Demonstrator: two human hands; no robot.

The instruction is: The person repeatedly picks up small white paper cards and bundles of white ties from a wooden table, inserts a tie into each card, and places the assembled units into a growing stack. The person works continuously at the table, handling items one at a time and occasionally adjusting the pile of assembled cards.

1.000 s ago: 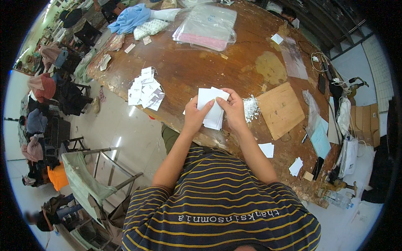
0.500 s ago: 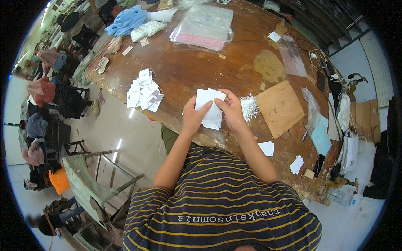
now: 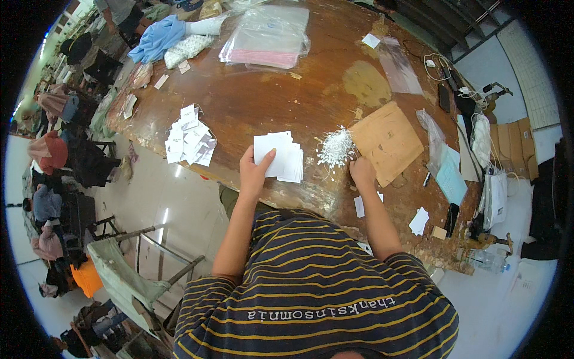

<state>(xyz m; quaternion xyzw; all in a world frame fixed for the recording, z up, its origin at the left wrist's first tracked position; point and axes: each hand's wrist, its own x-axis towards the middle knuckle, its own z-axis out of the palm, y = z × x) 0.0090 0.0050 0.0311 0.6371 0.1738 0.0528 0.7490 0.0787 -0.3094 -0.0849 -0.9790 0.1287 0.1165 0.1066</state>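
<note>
My left hand (image 3: 253,175) grips a fanned stack of white cards (image 3: 289,163) at its left side, thumb on top, over the table's near edge. My right hand (image 3: 362,173) is closed beside a tangled heap of thin white tag strings (image 3: 336,147), close to the lower left side of a flat brown paper piece (image 3: 388,142). Whatever its fingers hold, if anything, is hidden. Partly covered by my right forearm lie some white cards (image 3: 359,207). Off to the left, a loose pile of white printed tags (image 3: 190,136) rests near the table edge.
The worn wooden table (image 3: 257,102) bears a stack of clear plastic bags (image 3: 266,36) and blue cloth (image 3: 158,39) at the far side. Rightward are small white cards (image 3: 419,221), a dark phone (image 3: 443,97) and cables. A metal-framed cloth rack (image 3: 125,263) stands at lower left.
My right hand has let go of the card stack and moved right and down, past the string heap. My left hand keeps the cards, slightly further left. The whole view has shifted a little.
</note>
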